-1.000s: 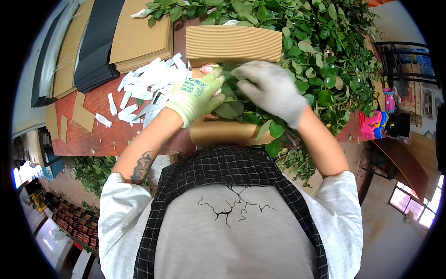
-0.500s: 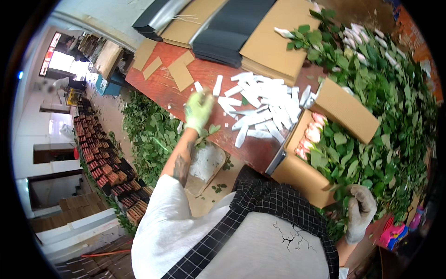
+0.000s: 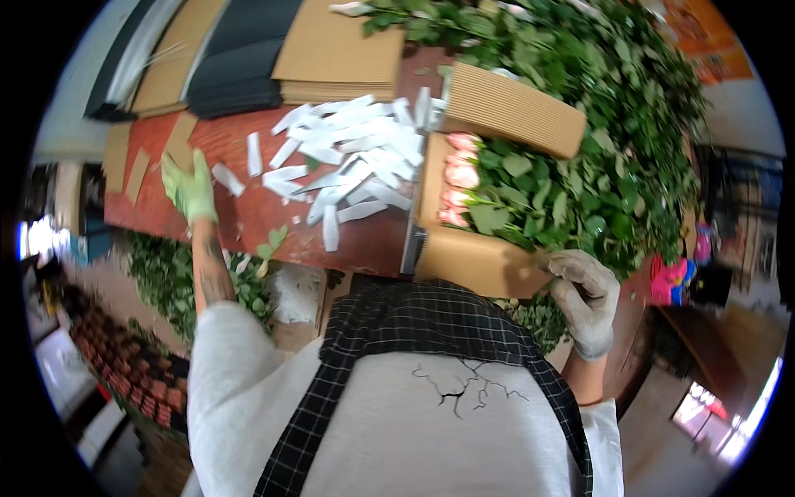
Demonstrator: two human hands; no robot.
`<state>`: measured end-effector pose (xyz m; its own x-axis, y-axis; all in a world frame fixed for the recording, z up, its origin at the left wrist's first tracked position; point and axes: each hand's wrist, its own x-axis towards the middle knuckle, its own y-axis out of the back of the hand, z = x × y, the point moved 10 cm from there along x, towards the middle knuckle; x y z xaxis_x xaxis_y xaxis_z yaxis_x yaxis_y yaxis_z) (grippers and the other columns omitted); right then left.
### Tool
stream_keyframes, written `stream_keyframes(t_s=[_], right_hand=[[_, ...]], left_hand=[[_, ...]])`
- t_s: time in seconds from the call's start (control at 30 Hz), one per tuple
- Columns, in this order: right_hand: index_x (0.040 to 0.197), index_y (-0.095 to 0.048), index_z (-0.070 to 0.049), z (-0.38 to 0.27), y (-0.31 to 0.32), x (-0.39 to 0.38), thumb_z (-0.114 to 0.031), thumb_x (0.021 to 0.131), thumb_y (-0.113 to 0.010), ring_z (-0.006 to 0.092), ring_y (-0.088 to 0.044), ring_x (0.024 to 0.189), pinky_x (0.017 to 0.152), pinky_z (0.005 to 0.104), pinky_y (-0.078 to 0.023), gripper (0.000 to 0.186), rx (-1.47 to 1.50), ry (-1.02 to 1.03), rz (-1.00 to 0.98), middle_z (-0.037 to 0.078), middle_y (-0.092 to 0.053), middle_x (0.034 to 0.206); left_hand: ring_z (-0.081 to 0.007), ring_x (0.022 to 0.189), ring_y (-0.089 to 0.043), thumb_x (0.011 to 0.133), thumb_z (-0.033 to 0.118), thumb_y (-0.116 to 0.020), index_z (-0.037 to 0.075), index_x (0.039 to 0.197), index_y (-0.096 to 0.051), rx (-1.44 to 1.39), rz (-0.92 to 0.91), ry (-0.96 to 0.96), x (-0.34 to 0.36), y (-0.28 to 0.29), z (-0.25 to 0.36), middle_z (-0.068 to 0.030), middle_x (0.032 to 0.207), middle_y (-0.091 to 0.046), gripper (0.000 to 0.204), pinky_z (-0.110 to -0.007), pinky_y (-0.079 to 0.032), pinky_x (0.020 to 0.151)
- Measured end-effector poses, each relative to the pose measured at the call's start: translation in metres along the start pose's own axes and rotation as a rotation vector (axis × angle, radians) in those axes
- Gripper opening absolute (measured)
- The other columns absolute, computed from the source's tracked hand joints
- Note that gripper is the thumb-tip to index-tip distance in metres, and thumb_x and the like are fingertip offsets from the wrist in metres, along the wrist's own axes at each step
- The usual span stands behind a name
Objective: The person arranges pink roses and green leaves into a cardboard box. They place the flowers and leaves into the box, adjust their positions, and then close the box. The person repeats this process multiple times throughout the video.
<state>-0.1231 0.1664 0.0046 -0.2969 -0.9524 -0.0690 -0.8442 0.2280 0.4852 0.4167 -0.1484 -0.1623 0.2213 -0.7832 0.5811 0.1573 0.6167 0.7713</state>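
Observation:
My left hand [image 3: 187, 184], in a pale green glove, reaches onto the red table's left part with fingers apart, beside thin cardboard pieces [image 3: 137, 176]; nothing shows in its grasp. My right hand [image 3: 582, 300], in a grey glove, has curled fingers at the right end of the lower cardboard flap [image 3: 472, 265]; what they hold, if anything, is unclear. Between that flap and a ribbed cardboard flap [image 3: 513, 108] above lie pink roses [image 3: 460, 176] in a row, their leafy stems pointing right. A pile of white sleeves [image 3: 352, 153] lies left of the roses.
Stacks of kraft board [image 3: 335, 51] and dark sheets [image 3: 232, 62] line the table's back. A big mass of leafy stems [image 3: 596, 124] covers the right side. More foliage [image 3: 161, 277] lies below the table at left, near rows of rose bundles [image 3: 124, 364]. Colourful objects [image 3: 669, 279] sit far right.
My left hand has left the roses and moved left across the table. My right hand has dropped to the lower flap. The pink roses now show. The view has swung and turned back.

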Motion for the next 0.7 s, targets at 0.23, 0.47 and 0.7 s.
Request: stream_keyframes(t_s=[0.23, 0.47, 0.7], right_hand=[[0.094, -0.068, 0.004, -0.001, -0.001, 0.001, -0.005, 0.076, -0.066, 0.0286, -0.067, 0.090, 0.083, 0.0355, -0.052, 0.021, -0.022, 0.101, -0.027, 0.016, -0.070, 0.096], [0.111, -0.063, -0.002, -0.025, -0.041, 0.004, -0.017, 0.072, -0.073, 0.0310, -0.062, 0.097, 0.084, 0.0411, -0.050, 0.043, -0.391, 0.466, -0.431, 0.013, -0.064, 0.110], [0.092, -0.064, -0.013, -0.026, -0.020, 0.032, -0.032, 0.085, -0.065, 0.0237, -0.064, 0.081, 0.073, 0.0374, -0.051, 0.020, -0.835, 0.465, -0.302, 0.006, -0.062, 0.083]], left_hand=[[-0.0256, 0.095, -0.065, 0.100, 0.044, -0.049, -0.001, 0.124, -0.057, -0.886, -1.924, -0.393, -0.296, 0.074, 0.281, -0.0162, 0.106, -0.068, 0.052, -0.038, -0.048, 0.088], [-0.0192, 0.084, -0.068, 0.102, 0.042, -0.044, -0.009, 0.110, -0.064, -1.205, -2.183, 0.286, -0.253, 0.138, 0.300, -0.0175, 0.095, -0.071, 0.056, -0.029, -0.053, 0.079], [-0.0127, 0.060, -0.064, 0.100, 0.041, -0.051, -0.006, 0.098, -0.066, -1.099, -1.830, 0.004, -0.172, 0.096, 0.316, -0.0129, 0.074, -0.069, 0.049, -0.023, -0.052, 0.058]])
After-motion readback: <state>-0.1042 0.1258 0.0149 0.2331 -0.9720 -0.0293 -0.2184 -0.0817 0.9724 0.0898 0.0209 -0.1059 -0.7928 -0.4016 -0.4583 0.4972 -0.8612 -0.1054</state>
